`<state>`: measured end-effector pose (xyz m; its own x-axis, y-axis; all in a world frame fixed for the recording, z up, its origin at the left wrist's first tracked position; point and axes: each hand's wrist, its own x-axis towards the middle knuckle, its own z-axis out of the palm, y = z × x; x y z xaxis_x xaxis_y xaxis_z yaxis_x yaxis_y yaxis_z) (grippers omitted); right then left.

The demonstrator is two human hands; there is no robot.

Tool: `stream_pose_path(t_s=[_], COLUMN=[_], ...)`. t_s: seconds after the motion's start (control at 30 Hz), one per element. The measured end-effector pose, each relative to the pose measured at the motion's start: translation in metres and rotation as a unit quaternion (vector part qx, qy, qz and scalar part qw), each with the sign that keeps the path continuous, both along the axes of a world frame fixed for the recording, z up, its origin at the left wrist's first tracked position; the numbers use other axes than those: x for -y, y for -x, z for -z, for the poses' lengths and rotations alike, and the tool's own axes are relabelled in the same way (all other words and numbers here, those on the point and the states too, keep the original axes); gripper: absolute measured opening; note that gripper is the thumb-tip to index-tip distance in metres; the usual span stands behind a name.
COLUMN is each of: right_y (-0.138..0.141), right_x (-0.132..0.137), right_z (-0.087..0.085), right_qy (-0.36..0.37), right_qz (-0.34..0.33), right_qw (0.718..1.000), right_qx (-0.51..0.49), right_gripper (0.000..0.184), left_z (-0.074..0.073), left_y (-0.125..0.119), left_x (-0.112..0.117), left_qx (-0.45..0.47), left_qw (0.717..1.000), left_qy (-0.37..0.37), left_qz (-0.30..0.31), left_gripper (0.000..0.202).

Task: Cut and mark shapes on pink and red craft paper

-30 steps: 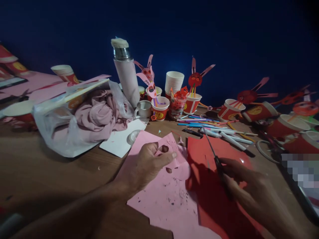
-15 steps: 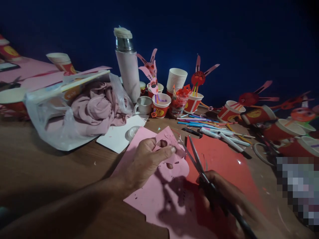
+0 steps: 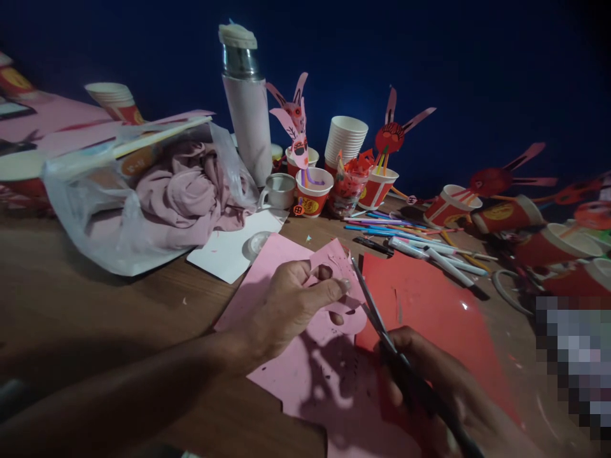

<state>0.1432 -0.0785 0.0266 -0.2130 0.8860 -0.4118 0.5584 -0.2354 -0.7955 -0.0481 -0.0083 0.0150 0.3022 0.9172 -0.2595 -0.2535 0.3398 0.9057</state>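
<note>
My left hand (image 3: 291,305) pinches a pink paper cutout (image 3: 337,257) that has eye-like holes in it. Its rounded lower part hangs over a larger sheet of pink paper (image 3: 305,381) on the table. In my right hand (image 3: 424,369) is a pair of scissors (image 3: 377,312), black-handled, with the blades parted and pointing up and away from me. The blade tips are close to the right edge of the cutout; whether they touch it I cannot tell. A sheet of red paper (image 3: 429,305) lies beneath my right hand.
A plastic bag (image 3: 109,235) with pink cloth (image 3: 181,191) lies at left. Behind stand a flask (image 3: 245,127), a metal mug (image 3: 279,191), stacked paper cups (image 3: 346,140) and paper rabbit figures in cups (image 3: 315,194). Markers (image 3: 429,251) lie beyond the red paper; more cups (image 3: 548,245) are at right.
The scissors' blades have closed somewhat and come up against the cutout's right side. My left hand and the cutout sit slightly further right in view, as the camera has tilted a little.
</note>
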Motion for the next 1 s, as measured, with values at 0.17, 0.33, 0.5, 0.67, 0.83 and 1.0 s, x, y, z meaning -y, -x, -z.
stream_pose_path(t_s=[0.17,0.33,0.5,0.67,0.83,1.0], right_y=[-0.002,-0.001,0.001,0.002,0.001,0.001], right_x=[-0.005,-0.006,-0.007,-0.008,-0.008,-0.010], right_z=[0.004,0.007,0.007,0.007,0.008,0.012], right_qy=[0.011,0.003,0.012,-0.004,0.009,0.014], right_qz=[-0.037,-0.036,-0.037,-0.047,-0.043,-0.047], right_qw=[0.999,0.998,0.998,0.997,0.996,0.992], right_qx=[-0.016,-0.049,-0.052,-0.065,-0.078,-0.114], right_gripper=[0.027,0.024,0.027,0.027,0.030,0.034], left_z=[-0.003,-0.006,-0.004,-0.003,-0.003,-0.003], left_y=[-0.002,-0.004,-0.004,-0.004,-0.003,-0.002], left_x=[0.002,0.003,0.003,0.004,0.004,0.004], left_qx=[0.004,0.014,0.013,0.021,0.042,0.056], left_qw=[1.000,1.000,1.000,1.000,0.999,0.998], left_qy=[0.016,0.019,0.013,0.021,0.033,0.036], left_qz=[-0.001,0.002,0.010,0.001,0.000,0.006], left_gripper=[0.012,0.008,0.007,0.008,0.007,0.009])
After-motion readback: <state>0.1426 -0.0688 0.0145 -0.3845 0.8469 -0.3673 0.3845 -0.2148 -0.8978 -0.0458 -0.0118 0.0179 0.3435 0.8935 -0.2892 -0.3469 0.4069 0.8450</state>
